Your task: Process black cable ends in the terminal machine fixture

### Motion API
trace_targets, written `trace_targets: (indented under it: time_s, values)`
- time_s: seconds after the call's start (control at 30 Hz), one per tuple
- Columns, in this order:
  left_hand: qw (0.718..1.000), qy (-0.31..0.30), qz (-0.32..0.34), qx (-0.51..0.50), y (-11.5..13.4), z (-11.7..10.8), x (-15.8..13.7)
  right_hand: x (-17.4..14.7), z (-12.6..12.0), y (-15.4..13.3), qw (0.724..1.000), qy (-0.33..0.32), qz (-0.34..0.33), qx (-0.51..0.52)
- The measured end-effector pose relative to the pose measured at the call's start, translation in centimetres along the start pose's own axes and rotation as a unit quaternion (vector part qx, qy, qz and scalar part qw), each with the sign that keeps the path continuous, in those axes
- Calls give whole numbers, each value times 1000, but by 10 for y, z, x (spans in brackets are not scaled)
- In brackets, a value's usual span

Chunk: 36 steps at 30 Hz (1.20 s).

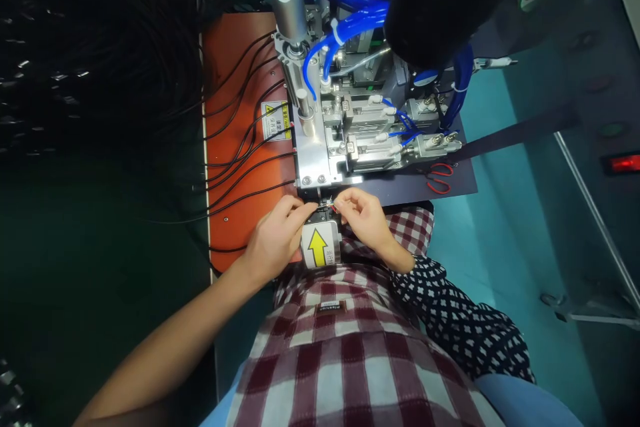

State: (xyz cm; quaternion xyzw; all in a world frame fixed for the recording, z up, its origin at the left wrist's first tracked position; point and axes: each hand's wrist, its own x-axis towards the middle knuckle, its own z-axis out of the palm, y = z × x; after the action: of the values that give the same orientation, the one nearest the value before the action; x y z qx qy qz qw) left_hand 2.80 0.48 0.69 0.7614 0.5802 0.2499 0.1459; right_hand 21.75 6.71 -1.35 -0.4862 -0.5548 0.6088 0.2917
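Observation:
My left hand (275,240) is at the front of a metal machine (313,154), its thumb and fingers closed around the left side of a small fixture (324,214). Whatever those fingertips hold is too small to make out. From the other side, my right hand (364,215) pinches thin wires (334,208) with a bit of red and white showing at the fixture. Just below the fingers sits a rounded housing with a yellow arrow label (318,247).
Black cables (240,160) run across the orange board (220,214) from a dark cable bundle (100,47) at left. Blue air tubes (360,17) loop over the machine. Red-handled scissors (440,179) lie on the dark board's right side. A black cylinder (435,7) hangs overhead.

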Motion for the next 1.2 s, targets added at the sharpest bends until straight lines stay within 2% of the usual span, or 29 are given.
trace_targets:
  time_s: [0.13,0.4,0.73,1.07,1.2]
  values:
    - [999,-10,35,14,-5,1,0,0,0,-1,1000,1,13,5]
    - [1000,-4,21,-4,-9,3,-1,1,1,0,1000,4,16,8]
    - [999,-3,37,1,-9,2,0,1,3,-1,1000,10,17,4]
    - [998,-10,57,40,-10,3,1,-3,9,4,996,48,-15,-76]
    - [997,-2,62,45,-10,3,2,-3,7,5,995,42,-12,-86]
